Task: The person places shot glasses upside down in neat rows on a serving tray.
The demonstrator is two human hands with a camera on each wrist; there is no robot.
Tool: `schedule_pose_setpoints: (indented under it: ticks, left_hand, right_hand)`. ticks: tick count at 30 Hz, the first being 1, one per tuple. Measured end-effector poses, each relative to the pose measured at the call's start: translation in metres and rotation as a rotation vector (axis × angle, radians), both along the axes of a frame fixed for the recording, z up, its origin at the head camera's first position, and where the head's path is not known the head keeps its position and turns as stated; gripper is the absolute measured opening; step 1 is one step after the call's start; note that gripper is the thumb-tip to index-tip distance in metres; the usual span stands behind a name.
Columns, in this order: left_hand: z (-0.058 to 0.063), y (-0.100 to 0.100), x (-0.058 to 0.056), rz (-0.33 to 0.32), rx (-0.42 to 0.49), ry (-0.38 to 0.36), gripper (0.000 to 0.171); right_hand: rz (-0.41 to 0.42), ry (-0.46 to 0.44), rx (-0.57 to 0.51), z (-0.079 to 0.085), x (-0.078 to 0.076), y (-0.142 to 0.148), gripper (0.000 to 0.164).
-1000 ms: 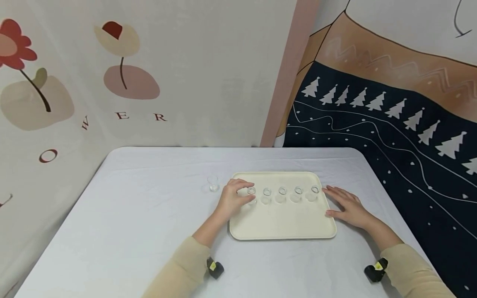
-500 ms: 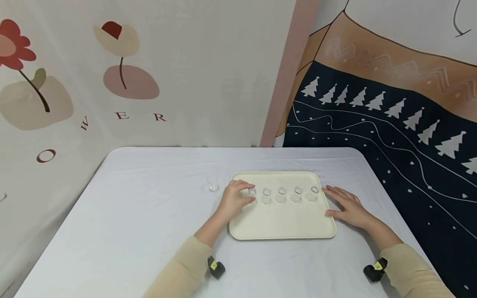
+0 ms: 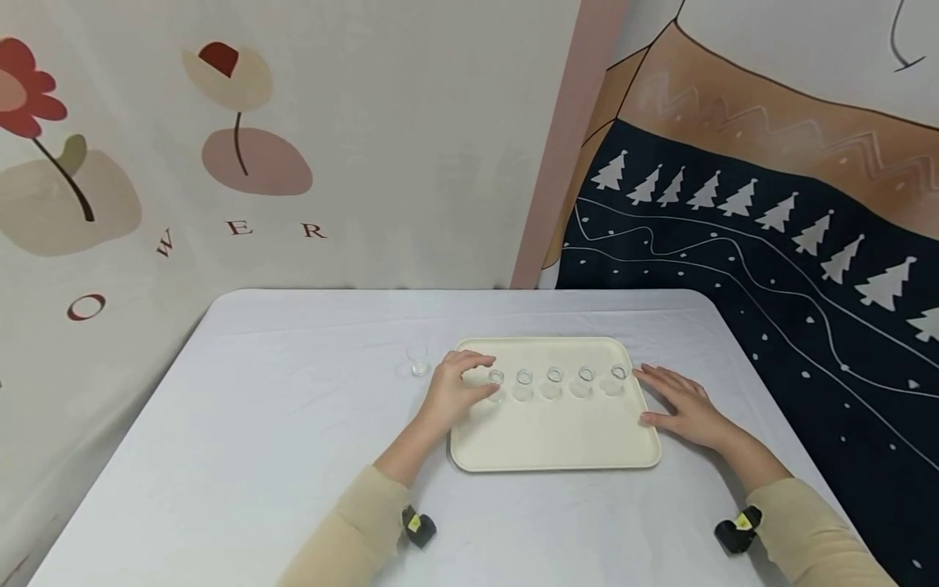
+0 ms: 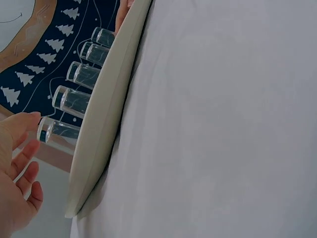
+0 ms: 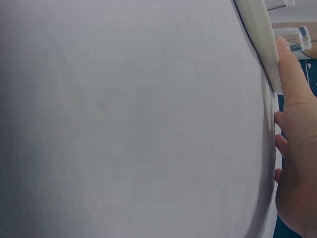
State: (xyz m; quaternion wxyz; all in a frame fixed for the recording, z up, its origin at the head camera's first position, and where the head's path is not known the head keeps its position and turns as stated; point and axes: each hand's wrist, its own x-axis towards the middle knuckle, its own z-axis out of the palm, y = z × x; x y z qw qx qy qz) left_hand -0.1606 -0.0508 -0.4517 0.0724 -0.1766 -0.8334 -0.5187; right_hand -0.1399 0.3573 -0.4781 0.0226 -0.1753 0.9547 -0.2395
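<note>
A cream tray [image 3: 557, 444] lies on the table, with several small clear shot glasses standing on it in a row. At the leftmost shot glass [image 3: 496, 386] is my left hand [image 3: 447, 393], its thumb and fingers spread on either side of the rim. In the left wrist view a gap shows between the fingers of the left hand [image 4: 17, 168] and that glass [image 4: 62, 131]. My right hand [image 3: 685, 410] lies flat with straight fingers at the tray's right edge. In the right wrist view its thumb [image 5: 292, 74] touches the tray's rim.
Another clear shot glass [image 3: 418, 363] stands on the white tablecloth [image 3: 293, 432], left of the tray and close to my left hand. Behind the table hang a pale flower-print curtain [image 3: 396, 163] and a dark cloth with white trees [image 3: 734, 236].
The left fingers have loosened from the leftmost shot glass and drawn slightly left, leaving it standing on the tray. The right hand stays at the tray edge.
</note>
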Motion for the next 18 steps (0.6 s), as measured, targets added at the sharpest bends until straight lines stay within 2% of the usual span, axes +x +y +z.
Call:
schedule_pose_setpoints:
  ticks: [7,18]
  left_hand:
    - [0.012,-0.012,0.005,0.027,0.044,0.013,0.04]
    - [0.02,-0.043,0.011,0.088,0.019,0.076,0.042]
  right_hand:
    - [-0.008,-0.028,0.01,0.004,0.001,-0.002,0.075]
    - [-0.002,-0.027,0.013,0.003,0.001,0.0,0.076]
